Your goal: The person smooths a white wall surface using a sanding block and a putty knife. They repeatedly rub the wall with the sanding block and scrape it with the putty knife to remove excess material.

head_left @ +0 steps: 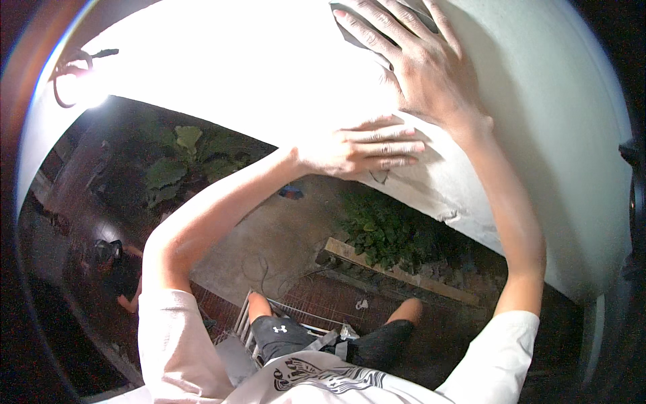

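Observation:
High in the view, my right hand (427,74) lies with its fingers spread against a white wall surface (552,101). Beneath its fingers it presses a dark grey sheet of sandpaper (351,32), whose edges show beside the index finger and between the fingers; the palm hides the rest. Lower and to the left, my left hand (356,149) rests flat, fingers stretched out, near the lower edge of the same white surface. It holds nothing that I can see. Close to its fingers that edge is rough and chipped (447,214).
A bright lamp (94,94) shines at the left beside a dark cable (64,84). My legs straddle a metal ladder (245,330). Far below are leafy plants (377,225), a plank-like ledge (404,269) and a tiled floor. Another person (111,259) is at the lower left.

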`<state>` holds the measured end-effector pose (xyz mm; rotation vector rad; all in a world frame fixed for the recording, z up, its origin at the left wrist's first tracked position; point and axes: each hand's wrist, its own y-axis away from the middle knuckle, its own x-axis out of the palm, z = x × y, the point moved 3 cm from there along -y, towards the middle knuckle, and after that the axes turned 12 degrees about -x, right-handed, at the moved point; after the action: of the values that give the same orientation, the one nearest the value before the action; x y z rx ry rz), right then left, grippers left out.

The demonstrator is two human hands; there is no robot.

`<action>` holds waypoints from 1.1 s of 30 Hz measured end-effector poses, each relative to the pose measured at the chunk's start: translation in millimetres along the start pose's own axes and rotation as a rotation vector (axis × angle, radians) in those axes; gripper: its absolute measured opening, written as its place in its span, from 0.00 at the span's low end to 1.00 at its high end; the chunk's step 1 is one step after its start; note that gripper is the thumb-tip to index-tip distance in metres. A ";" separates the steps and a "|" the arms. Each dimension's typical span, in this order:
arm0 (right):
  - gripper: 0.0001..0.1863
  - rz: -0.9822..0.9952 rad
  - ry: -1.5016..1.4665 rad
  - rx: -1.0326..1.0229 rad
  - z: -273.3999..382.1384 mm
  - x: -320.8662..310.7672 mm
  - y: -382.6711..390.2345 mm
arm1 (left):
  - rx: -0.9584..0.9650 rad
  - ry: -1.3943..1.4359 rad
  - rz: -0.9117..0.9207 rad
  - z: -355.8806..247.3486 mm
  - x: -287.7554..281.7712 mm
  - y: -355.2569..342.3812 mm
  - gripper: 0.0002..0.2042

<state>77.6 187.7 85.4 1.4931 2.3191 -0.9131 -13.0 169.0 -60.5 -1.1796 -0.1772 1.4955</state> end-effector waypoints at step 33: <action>0.12 0.207 0.045 -0.214 8.7 75.5 -32.7 | 0.009 -0.003 -0.128 3.9 -10.6 4.1 0.29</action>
<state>13.5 228.6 52.8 1.6363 2.1616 -0.5652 -20.4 160.9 -55.5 -1.1376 -0.2437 1.3846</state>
